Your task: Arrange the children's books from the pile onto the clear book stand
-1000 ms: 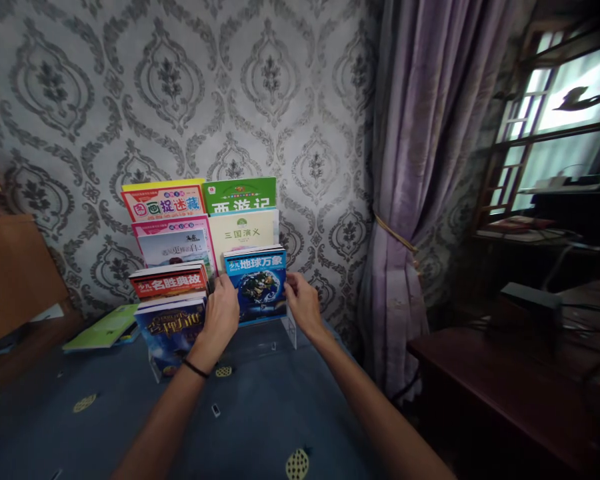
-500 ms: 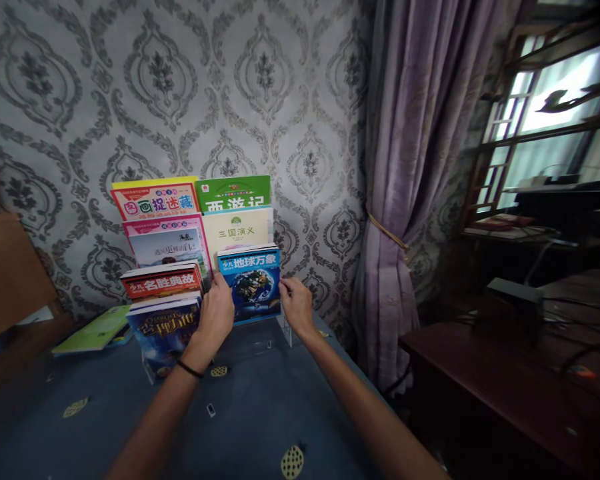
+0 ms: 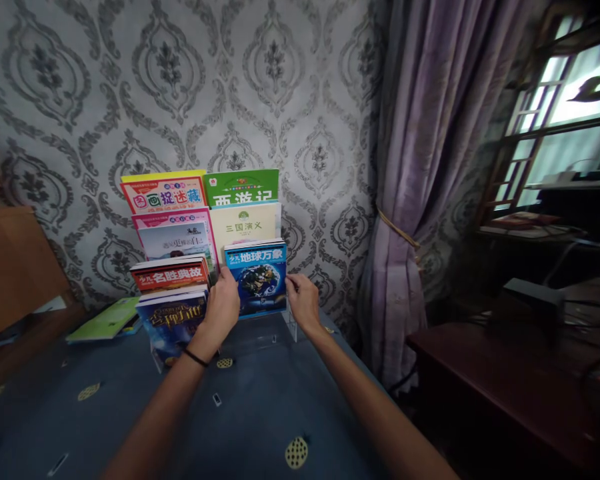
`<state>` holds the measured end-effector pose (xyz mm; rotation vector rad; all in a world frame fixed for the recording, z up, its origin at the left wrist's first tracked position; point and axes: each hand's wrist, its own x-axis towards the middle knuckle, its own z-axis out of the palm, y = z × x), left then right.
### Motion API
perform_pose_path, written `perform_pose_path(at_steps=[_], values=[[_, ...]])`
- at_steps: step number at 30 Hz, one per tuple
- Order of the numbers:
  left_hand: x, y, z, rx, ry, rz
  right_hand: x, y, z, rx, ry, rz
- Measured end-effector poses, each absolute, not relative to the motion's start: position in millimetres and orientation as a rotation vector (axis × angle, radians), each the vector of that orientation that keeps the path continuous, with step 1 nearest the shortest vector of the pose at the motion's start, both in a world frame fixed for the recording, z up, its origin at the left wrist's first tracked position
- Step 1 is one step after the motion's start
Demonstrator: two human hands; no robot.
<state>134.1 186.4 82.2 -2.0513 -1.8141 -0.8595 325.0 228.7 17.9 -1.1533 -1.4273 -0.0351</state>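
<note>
A blue book with a globe on its cover (image 3: 256, 280) stands upright in the lower right part of a clear stand (image 3: 292, 325). My left hand (image 3: 224, 297) is closed at its left edge, while the fingers of my right hand (image 3: 303, 301) pinch its right edge. Behind it rise a cream book (image 3: 245, 225) and a green book (image 3: 243, 187). To the left, a dark blue book (image 3: 175, 320) stands before a red-topped book (image 3: 173, 276); farther back are a pale-covered book (image 3: 175, 241), a pink book (image 3: 140, 220) and a red and yellow book (image 3: 164, 192).
Green-covered books (image 3: 105, 320) lie flat on the blue pineapple-print cloth (image 3: 260, 407). A brown box (image 3: 17, 260) is at the left. A tied purple curtain (image 3: 405, 200) hangs beside the patterned wall (image 3: 190, 87); a dark red desk (image 3: 490, 387) stands at the right.
The view has shifted slightly, so everything appears a little farther right and most things a bit higher. Both hands keep their places at the globe book's edges.
</note>
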Motion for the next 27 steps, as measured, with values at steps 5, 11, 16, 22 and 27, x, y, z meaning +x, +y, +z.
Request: perform_pose_path(at_steps=[5,11,16,22,27], values=[[135.6,185.7,85.4,-2.064,-1.863,-0.849,324.3,230.8,16.2,-1.126,-1.400,-0.012],[132.7,187.2,83.7,-2.066,-1.824,-0.845,324.3,230.5,15.8,-1.132,-1.399,-0.002],[132.1,187.0,83.4,-2.076,-1.820,-0.820,324.6,227.2,17.8,-1.151,-1.410,-0.001],[130.8,189.6,81.7,-2.058,-1.807,-0.846,326.6,226.3,19.2,-1.170,-1.414,0.003],[129.1,192.0,80.6,-2.053,-1.781,-0.834,326.2,228.0,27.1,-1.154,-1.424,0.009]])
